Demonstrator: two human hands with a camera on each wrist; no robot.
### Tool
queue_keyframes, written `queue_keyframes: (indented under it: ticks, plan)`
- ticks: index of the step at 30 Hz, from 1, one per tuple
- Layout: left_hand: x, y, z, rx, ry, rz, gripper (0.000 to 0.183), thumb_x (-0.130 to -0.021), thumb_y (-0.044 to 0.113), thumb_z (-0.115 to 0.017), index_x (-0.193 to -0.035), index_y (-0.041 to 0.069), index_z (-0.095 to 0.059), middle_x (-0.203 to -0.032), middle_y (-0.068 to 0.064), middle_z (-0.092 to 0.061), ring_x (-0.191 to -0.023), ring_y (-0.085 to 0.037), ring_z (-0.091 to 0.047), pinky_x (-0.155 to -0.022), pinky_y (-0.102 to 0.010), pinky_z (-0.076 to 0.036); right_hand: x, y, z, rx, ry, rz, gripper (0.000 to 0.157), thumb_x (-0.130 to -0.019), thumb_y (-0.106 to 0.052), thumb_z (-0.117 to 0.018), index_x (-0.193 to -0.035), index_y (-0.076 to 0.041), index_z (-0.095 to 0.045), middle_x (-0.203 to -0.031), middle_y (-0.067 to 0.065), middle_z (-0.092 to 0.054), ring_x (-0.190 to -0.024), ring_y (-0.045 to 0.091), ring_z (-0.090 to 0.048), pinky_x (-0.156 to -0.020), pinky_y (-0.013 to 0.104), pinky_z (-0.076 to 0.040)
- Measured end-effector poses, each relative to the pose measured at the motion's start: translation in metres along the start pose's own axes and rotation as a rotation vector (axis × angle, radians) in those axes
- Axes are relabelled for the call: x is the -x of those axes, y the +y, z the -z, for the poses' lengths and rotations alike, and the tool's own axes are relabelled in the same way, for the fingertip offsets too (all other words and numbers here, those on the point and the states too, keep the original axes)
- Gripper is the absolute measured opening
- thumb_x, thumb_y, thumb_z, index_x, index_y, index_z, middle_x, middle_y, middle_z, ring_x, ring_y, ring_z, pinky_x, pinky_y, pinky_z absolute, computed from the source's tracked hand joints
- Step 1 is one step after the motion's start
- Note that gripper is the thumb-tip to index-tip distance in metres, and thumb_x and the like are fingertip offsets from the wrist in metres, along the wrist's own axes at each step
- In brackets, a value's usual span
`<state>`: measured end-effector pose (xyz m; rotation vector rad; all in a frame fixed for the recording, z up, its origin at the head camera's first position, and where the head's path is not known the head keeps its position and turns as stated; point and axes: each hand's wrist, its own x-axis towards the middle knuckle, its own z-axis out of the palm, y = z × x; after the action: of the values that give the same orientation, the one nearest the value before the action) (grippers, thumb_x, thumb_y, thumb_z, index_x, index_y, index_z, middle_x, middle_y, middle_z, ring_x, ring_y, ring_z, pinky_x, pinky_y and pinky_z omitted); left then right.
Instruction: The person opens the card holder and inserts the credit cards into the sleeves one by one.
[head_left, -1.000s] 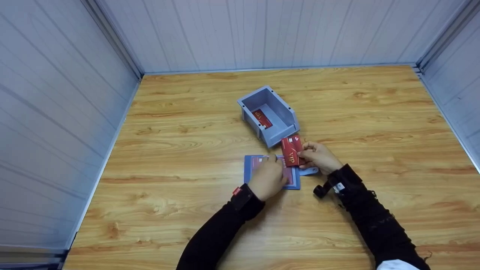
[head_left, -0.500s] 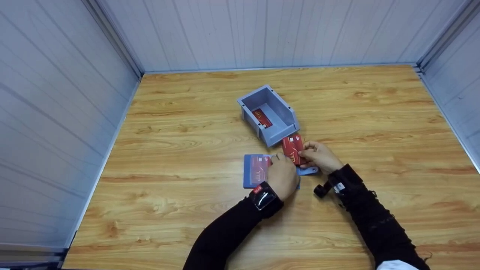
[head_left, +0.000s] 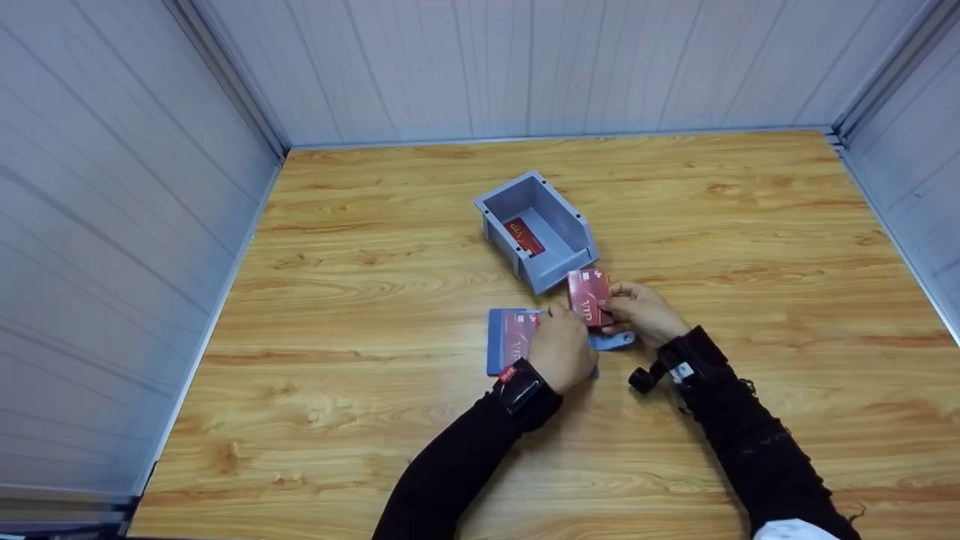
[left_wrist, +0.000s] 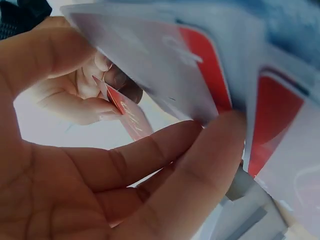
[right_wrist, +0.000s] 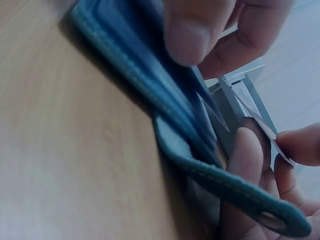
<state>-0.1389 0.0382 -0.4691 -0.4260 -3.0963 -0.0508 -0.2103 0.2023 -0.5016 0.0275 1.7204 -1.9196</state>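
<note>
Card-loading step, seemingly: left hand [head_left: 561, 349] pinching blue card holder [head_left: 494, 352], right hand [head_left: 646, 313] pinching red card [head_left: 586, 294]; next move probably calls for guiding that card edge-first into holder.

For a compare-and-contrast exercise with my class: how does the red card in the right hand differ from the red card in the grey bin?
The held card is pinched by the right hand, while the bin card lies inside the grey bin. In the head view, the held card reads VIP at its near end, the bin card at its far end. Both are red and read VIP.
</note>
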Motion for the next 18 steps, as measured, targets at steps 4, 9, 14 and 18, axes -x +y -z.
queue_keyframes:
  ticks: [4,9,14,18]
  plan:
    - [-0.001,-0.008,0.003,0.170,0.003,-0.012,0.035,-0.079,0.027,-0.067,-0.102,0.000,-0.069,-0.097,-0.011,-0.065,-0.088,-0.024,-0.059,-0.072,-0.032,-0.053,0.002,-0.003,0.000,-0.026,-0.010,-0.015,0.007,-0.095,-0.002,-0.053,-0.100,-0.006,-0.051,-0.086,0.001,-0.070,-0.072,0.011,-0.069,-0.065,0.023,-0.058]
    - [-0.001,-0.018,0.010,0.353,-0.090,0.020,0.036,-0.082,0.024,-0.066,-0.106,-0.002,-0.063,-0.097,-0.010,-0.062,-0.081,-0.021,-0.061,-0.070,-0.032,-0.055,0.004,-0.007,-0.002,-0.021,-0.012,-0.026,0.006,-0.095,-0.003,-0.053,-0.099,-0.008,-0.052,-0.087,0.001,-0.070,-0.072,0.011,-0.069,-0.066,0.023,-0.058]
    - [0.003,-0.031,0.017,0.479,-0.128,0.043,0.028,-0.084,0.019,-0.064,-0.104,-0.001,-0.063,-0.096,-0.009,-0.066,-0.077,-0.019,-0.062,-0.069,-0.034,-0.054,0.006,-0.009,-0.003,-0.007,0.005,-0.026,0.007,-0.094,-0.001,-0.054,-0.099,-0.006,-0.051,-0.086,0.001,-0.069,-0.071,0.011,-0.067,-0.066,0.023,-0.058]
    - [0.005,-0.047,0.020,0.570,-0.106,0.027,0.021,-0.083,0.014,-0.062,-0.099,0.001,-0.065,-0.086,-0.006,-0.064,-0.067,-0.016,-0.054,-0.057,-0.031,-0.048,0.006,-0.009,-0.005,-0.007,-0.001,-0.008,0.008,-0.094,-0.001,-0.055,-0.099,-0.004,-0.050,-0.086,0.001,-0.068,-0.071,0.011,-0.067,-0.065,0.023,-0.058]
